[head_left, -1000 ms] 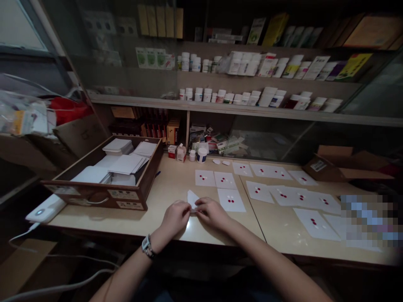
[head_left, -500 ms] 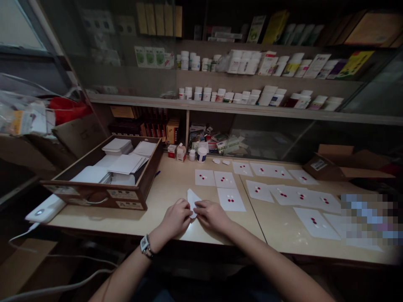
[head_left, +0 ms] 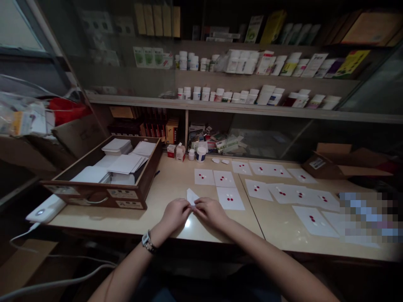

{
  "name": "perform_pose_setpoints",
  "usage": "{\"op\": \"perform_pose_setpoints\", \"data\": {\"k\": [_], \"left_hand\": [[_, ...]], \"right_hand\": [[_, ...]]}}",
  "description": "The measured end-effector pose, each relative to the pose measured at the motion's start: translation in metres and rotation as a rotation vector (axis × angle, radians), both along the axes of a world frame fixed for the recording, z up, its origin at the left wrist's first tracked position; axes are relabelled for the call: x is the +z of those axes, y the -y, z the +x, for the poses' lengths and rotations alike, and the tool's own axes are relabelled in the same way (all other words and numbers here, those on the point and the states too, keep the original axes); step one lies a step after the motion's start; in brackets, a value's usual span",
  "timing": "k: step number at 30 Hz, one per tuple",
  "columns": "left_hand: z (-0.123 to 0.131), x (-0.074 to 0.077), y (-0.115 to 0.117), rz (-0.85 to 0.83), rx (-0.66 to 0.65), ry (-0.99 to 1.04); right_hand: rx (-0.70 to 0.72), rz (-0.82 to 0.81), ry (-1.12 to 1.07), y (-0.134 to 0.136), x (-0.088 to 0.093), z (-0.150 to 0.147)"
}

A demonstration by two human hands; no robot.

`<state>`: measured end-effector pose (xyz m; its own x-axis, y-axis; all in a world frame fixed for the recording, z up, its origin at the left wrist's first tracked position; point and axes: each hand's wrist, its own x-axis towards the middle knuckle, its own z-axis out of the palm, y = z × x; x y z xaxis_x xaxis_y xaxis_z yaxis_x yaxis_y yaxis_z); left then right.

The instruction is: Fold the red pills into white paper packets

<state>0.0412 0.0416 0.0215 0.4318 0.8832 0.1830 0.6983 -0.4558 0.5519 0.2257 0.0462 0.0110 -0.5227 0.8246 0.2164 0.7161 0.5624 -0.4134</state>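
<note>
The left hand [head_left: 175, 214] and right hand [head_left: 209, 212] both pinch a small folded white paper [head_left: 191, 197]; a slip could crease it or nudge the red-dotted white sheet [head_left: 236, 204] just beside.

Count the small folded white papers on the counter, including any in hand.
3: one between the left hand and right hand, two near the white jar; more may be hidden.
</note>
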Motion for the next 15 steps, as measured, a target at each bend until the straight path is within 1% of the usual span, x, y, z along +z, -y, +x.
{"op": "perform_pose_setpoints", "data": {"k": [3,7,11,15], "left_hand": [[0.004,0.004,-0.004,-0.066,0.066,0.029],[0.009,0.007,-0.010,-0.140,0.138,0.055],[0.012,0.001,-0.015,-0.161,0.204,0.131],[0.012,-0.007,-0.019,-0.147,0.259,0.175]], "right_hand": [[-0.054,-0.055,-0.045,-0.003,0.005,-0.005],[-0.111,-0.102,-0.129,-0.009,0.002,-0.008],[-0.147,-0.129,-0.187,-0.015,-0.002,-0.009],[-0.169,-0.195,-0.219,-0.022,0.000,-0.010]]}}
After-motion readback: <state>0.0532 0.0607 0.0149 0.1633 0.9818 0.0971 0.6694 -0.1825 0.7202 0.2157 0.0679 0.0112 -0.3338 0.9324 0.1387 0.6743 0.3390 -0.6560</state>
